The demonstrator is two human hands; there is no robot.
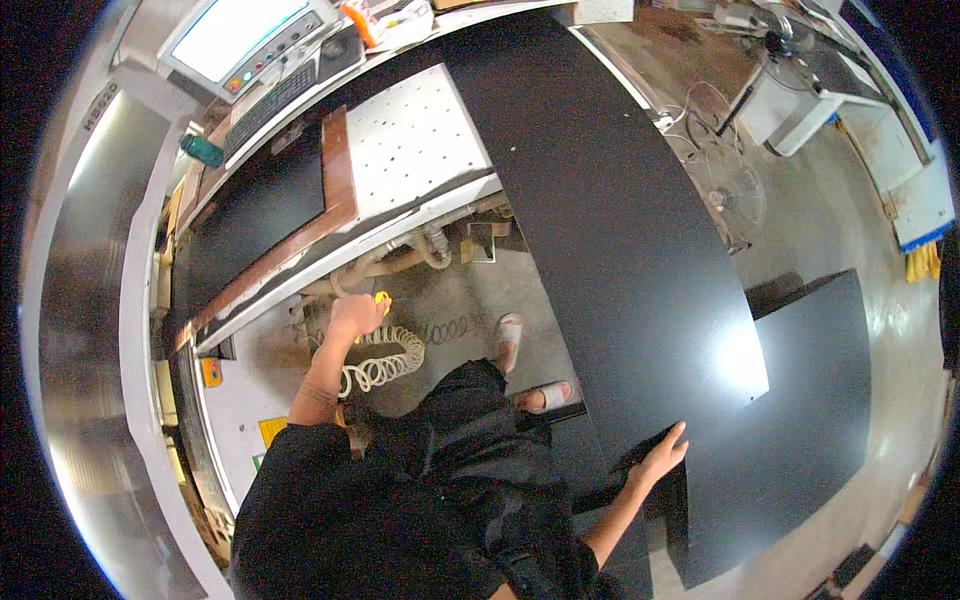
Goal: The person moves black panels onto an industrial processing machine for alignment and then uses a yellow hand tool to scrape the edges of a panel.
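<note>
My left hand (357,315) is closed around a small yellow tool (383,301), mostly hidden by the fingers. Just below it loops a pale coiled air hose (398,362); whether it joins the tool is not clear. A long black panel (600,210) lies to the right of my legs, one end over the machine bed. Against this panel's near end rests my right hand (660,455), fingers stretched out along its edge. Beyond that hand are more black panels (800,420), lower down.
A white perforated machine bed (415,130) is ahead, with a brown strip (338,165) and another black panel (260,205) to its left. Further back stand a keyboard (270,108) and a lit monitor (235,35). A fan (730,195) and loose cables are at the right.
</note>
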